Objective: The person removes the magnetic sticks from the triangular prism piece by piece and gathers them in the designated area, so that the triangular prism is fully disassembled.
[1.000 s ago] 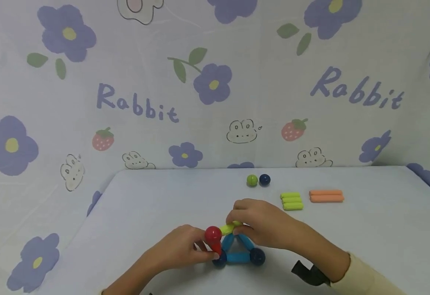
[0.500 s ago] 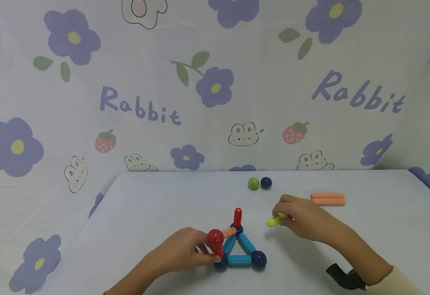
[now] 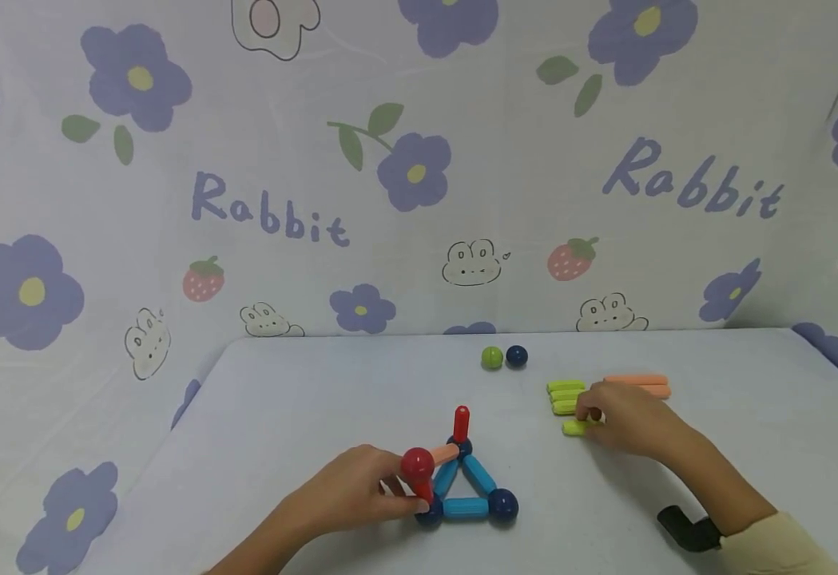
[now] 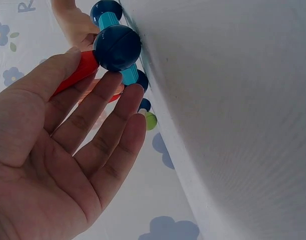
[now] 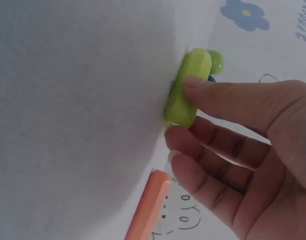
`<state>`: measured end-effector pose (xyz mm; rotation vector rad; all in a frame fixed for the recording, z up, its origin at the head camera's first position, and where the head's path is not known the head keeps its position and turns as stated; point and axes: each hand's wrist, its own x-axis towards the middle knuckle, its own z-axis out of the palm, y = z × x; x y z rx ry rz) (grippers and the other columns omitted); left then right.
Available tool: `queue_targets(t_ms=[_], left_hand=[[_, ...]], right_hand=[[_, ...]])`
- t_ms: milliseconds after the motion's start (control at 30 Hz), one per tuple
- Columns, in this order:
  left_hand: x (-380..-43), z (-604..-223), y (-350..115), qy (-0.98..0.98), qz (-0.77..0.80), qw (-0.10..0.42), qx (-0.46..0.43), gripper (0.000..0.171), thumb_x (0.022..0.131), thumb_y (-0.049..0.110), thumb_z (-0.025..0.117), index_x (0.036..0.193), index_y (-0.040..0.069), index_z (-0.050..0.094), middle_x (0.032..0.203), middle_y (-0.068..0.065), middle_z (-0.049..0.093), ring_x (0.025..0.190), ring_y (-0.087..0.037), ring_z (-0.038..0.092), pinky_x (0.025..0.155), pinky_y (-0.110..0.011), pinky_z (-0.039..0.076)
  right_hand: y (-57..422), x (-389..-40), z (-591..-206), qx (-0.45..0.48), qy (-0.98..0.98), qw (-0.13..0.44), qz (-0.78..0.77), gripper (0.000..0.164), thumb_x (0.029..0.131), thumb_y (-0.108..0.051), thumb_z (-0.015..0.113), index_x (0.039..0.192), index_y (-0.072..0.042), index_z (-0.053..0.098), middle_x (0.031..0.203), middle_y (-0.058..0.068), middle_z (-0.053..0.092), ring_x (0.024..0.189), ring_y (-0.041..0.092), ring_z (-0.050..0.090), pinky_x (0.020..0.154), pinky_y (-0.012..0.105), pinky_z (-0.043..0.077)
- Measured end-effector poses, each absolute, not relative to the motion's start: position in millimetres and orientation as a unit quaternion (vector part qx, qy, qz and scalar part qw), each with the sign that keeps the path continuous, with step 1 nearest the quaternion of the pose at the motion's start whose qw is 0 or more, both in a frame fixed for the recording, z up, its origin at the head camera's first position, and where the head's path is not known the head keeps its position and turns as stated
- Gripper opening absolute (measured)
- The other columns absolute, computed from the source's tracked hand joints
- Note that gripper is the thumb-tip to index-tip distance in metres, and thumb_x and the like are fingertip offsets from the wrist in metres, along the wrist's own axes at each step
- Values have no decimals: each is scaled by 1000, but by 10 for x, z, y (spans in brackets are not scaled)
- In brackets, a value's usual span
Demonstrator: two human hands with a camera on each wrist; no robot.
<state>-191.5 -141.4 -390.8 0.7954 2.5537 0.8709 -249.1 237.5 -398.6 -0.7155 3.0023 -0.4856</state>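
Left hand [image 3: 371, 491] has a narrow pinch low on a red rod [image 3: 426, 489], just above the navy corner ball [image 3: 429, 515]; looks like it's steadying the frame. That rod stands up, long axis near vertical with a slight lean, red ball [image 3: 417, 464] on top above the grip. Right of that grip: flat triangle, near blue rod [image 3: 466, 508] running left-right to the right corner ball [image 3: 502, 506]. Beyond the grip, an orange rod [image 3: 443, 455] slants from behind the red ball to the far corner ball [image 3: 459, 449], where a second red rod [image 3: 462, 423] points straight up, top end bare. Right hand [image 3: 630, 419]: narrow too, thumb and fingers on a loose green rod [image 3: 573, 429], just on the near side of the green row [image 3: 565, 396]. Its long axis runs left-right, about parallel to the row, one end sticking out left of the fingers. Step in hand, my read: handling that loose rod by the row; can't tell set-down from pick-up, nor table contact. Next move calls for a clean release or lift without bumping the row, left pinch kept steady.
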Motion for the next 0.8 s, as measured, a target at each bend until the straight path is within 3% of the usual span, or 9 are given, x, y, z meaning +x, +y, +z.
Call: queue_targets(t_ms=[367,800], left_hand=[[-1914,-3904,-1410,895,307,163,278,28,87,31,79,106,12,77,85,17,69,77,0,63,69,-21,53],[-1917,-3910,-1400,896,306,167,273,28,86,30,80,107,11,76,85,16,70,77,-1,63,69,-21,53]], right_hand=[[2361,-2592,-4065,-220,960,-18,-172,19,77,3,81,84,-12,72,81,-4,61,76,14,54,69,36,50],[2348,-2627,-4110,-219,962,-32,-162,18,78,1,82,83,-12,70,75,-5,54,71,14,48,63,31,44]])
